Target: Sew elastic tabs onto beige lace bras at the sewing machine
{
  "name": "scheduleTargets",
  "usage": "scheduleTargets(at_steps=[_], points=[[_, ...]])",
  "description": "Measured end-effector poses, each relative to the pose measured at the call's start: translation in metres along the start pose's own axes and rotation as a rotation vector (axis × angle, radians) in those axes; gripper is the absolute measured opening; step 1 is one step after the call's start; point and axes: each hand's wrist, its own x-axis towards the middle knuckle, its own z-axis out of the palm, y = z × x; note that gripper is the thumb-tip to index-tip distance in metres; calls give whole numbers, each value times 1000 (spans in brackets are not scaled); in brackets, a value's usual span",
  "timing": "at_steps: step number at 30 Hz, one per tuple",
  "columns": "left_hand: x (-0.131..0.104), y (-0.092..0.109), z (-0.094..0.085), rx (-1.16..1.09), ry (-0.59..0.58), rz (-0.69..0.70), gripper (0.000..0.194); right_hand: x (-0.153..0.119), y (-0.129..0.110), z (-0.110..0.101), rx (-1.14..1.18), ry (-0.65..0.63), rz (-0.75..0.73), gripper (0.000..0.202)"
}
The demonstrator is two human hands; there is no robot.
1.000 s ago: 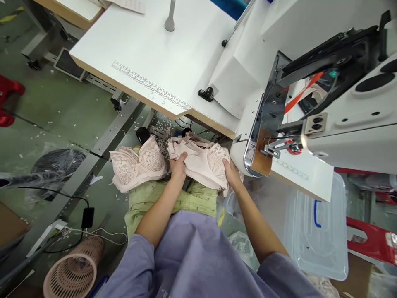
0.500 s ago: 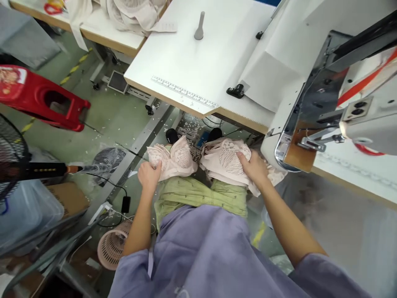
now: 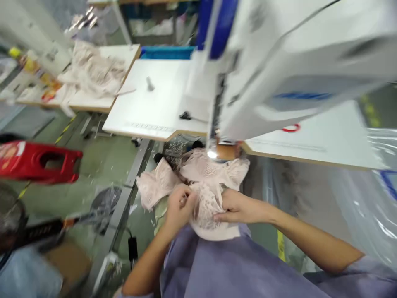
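Over my lap I hold a pale pink lace bra. My right hand is closed on its right side, thumb lying across the lace. At its left edge my left hand is curled with the fingertips pinched together on the bra's edge; blur hides the detail there. Another pale pink bra cup lies to the left, on my left leg. More pink lace pieces lie just beyond my hands, below the table edge.
A white sewing machine stands ahead to the right, its lamp lit. The white worktable extends left of it. Piled pink fabric covers part of a farther table. A red stool and a fan lie left.
Both hands have come together from opposite sides of my lap and now hold one bra close to my body. The view has shifted, bringing the sewing machine head more into sight.
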Motion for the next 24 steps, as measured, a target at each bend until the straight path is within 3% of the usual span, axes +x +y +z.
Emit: scheduleTargets(at_steps=[2,5,8,10,11,13,15,17,19,21,24], points=[[37,9,24,-235,-75,-117,26,-34,-27,-23,-36,33,101,48],[84,26,76,-326,-347,-193,43,-87,-57,-58,36,109,185,47],[104,40,116,-297,-410,-180,46,-128,-55,-93,149,-32,153,47],[109,46,128,-266,-370,-177,43,-137,-35,-126,12,-25,251,43],[109,48,132,-242,-348,-173,42,-135,-23,-147,-120,101,341,41],[107,53,139,-180,-345,-158,42,-117,1,-196,-437,672,558,36],[102,58,147,-115,-385,-131,42,-86,18,-248,-510,925,614,39],[96,64,154,-66,-415,-98,41,-52,25,-293,-512,1045,631,42],[93,68,156,-10,-395,-54,40,-26,26,-326,-463,1088,644,39],[93,71,154,76,-339,2,35,-12,25,-344,-387,1105,639,33],[96,76,146,240,-253,127,24,-16,26,-348,-236,1114,562,26]])
